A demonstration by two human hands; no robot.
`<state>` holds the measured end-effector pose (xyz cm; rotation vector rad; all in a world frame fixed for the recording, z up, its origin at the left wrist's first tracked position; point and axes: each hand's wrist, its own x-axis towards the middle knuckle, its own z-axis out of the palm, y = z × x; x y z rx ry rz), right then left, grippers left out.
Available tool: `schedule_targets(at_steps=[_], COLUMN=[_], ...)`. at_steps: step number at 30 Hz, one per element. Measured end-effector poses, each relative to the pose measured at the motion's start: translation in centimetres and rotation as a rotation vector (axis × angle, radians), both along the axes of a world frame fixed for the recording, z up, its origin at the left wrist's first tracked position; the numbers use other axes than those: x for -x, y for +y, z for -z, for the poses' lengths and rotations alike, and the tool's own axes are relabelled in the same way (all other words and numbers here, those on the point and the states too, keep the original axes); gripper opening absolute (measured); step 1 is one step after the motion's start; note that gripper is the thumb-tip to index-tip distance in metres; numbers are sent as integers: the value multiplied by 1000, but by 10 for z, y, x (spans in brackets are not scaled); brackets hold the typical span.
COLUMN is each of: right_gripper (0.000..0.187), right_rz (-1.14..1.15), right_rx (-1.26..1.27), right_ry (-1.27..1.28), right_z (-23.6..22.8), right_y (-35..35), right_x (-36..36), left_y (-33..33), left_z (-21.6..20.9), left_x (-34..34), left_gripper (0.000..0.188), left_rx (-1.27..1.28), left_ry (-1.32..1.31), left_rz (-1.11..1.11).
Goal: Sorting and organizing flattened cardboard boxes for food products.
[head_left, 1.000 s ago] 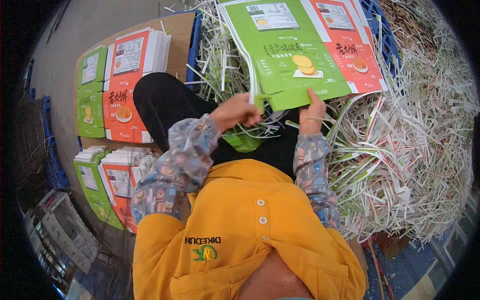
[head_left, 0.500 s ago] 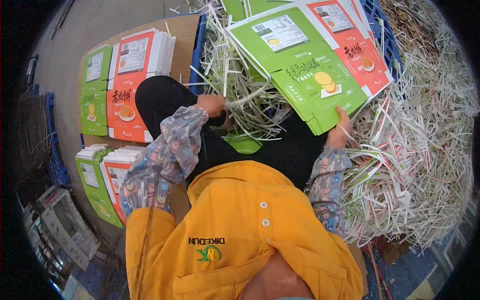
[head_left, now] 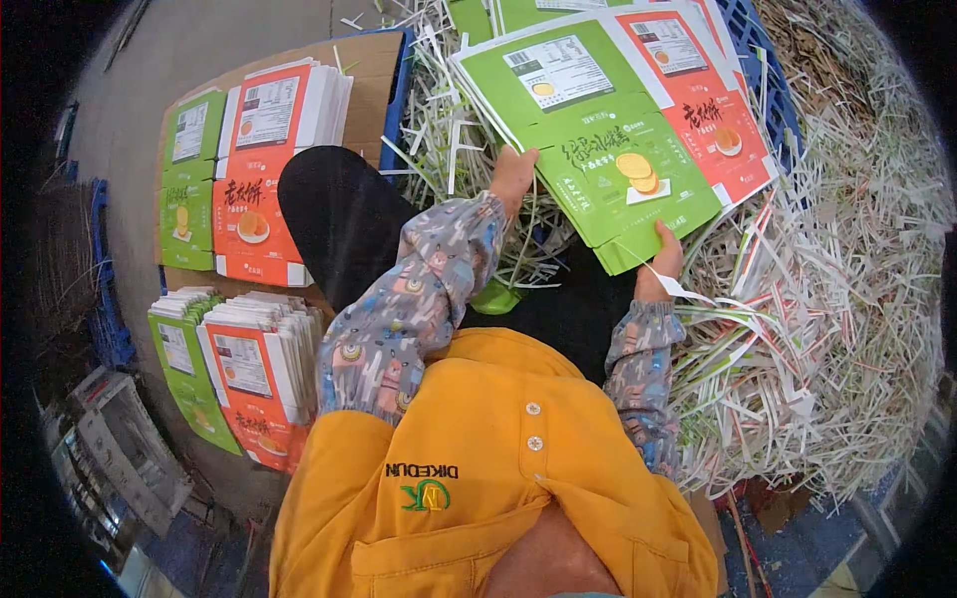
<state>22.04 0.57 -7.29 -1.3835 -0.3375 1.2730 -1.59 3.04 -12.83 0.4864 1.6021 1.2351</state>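
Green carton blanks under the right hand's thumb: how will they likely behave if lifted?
The green carton blanks look fairly stiff: they lie flat with straight edges. They may fold where creases cross the printed face. More than one layer shows along the left edge, near the left hand, so sheets could slip apart if gripped loosely.

Your right hand (head_left: 658, 273): fingers mostly hidden under the printed sheets (head_left: 593, 120); label (head_left: 558, 70) print too small to read. Rear sheets (head_left: 513, 13) cut off by top edge. Green thing (head_left: 495, 298) between your legs (head_left: 344, 214): partly covered, can't tell what. Grey frame (head_left: 125, 439), lower left: blurry.
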Motion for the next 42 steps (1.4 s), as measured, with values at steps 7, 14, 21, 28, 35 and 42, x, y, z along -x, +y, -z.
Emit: schedule_targets(at_steps=[7, 14, 21, 28, 35, 42], right_gripper=[29, 36, 41, 39, 38, 32], right_rz=[13, -50, -86, -172, -195, -356], right_rx=[47, 67, 137, 43, 87, 88], right_ry=[-41, 119, 100, 124, 61, -215], right_z=[-12, -23, -77, -74, -65, -43], right_y=[0, 4, 7, 1, -14, -10], right_x=[-5, -36, -24, -12, -31, -56], left_y=[0, -8, -8, 43, 90, 91], left_z=[-18, 0, -25, -31, -1, -19], left_x=[40, 193, 166, 98, 105, 92], left_gripper=[23, 27, 28, 39, 36, 22], left_rx=[-155, 308, 259, 150, -210, -308], left_ry=[-28, 1018, 1530, -115, -428, 528], left_rz=[497, 628, 506, 18, -199, -56])
